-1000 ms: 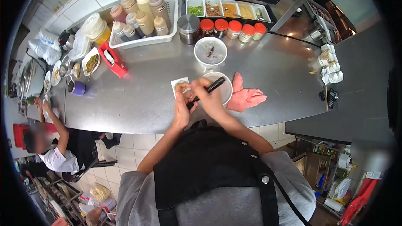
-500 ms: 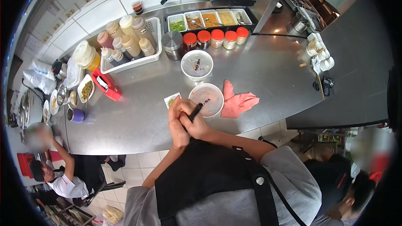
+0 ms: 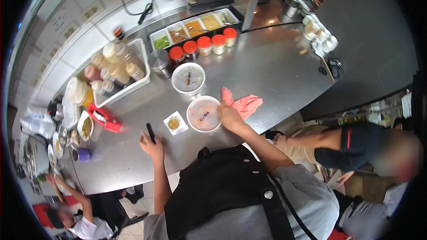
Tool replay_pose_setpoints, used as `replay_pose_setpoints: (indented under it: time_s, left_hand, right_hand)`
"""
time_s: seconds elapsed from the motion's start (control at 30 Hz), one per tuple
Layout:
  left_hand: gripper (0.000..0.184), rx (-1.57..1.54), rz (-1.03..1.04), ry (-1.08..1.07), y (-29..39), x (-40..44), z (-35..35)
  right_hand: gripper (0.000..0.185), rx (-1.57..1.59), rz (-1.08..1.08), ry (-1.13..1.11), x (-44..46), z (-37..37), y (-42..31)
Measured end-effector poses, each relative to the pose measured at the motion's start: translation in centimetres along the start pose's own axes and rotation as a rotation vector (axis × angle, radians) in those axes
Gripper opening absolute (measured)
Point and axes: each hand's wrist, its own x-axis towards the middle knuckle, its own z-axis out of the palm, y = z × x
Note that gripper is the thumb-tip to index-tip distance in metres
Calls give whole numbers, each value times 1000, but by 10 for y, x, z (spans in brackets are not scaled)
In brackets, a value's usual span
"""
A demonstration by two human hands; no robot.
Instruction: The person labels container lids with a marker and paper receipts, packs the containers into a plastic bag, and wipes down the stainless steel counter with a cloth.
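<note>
A black marker (image 3: 151,133) stands up from my left hand (image 3: 153,147), whose fingers are closed around it over the steel counter. My right hand (image 3: 232,119) is curled at the right rim of the nearer plastic tub (image 3: 202,126), which has a translucent lid with black writing on it. Some of its fingertips are hidden. Just beyond this hand lies a crumpled pink cloth (image 3: 249,103). Behind the nearer tub stands a second round lidded tub (image 3: 188,88), also with dark writing. A small white square packet (image 3: 175,123) with a yellowish-green centre rests between the marker and the nearer tub.
Red-lidded jars (image 3: 204,46) stand before a rack of topping trays (image 3: 194,28). To the left are a white basket (image 3: 144,80) of squeeze bottles, a red container (image 3: 105,118) and a purple cup (image 3: 82,154). One person sits at lower left; others are at right.
My hands have parted. The left has moved left with the marker, and the right has moved to the tub's right rim. The view has turned, and a person at right has come further into view.
</note>
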Motion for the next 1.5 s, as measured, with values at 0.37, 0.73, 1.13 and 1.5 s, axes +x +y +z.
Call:
replay_pose_setpoints:
  time_s: [0.37, 0.73, 1.13, 1.5]
  left_hand:
    - [46, -84, 183, 10, 66, -52, -28]
    - [41, -180, 90, -50, 59, -68, -36]
    - [32, -335, 249, -203, 90, -34, -25]
    - [25, -331, 226, -166, 96, -48, -13]
  right_hand:
    - [26, 274, -204, 201, 25, -78, -65]
    - [45, 148, -139, 83, 148, -51, -75]
    - [77, -647, -294, 19, 4, -3, 73]
    - [66, -682, -481, -49, 57, -16, 49]
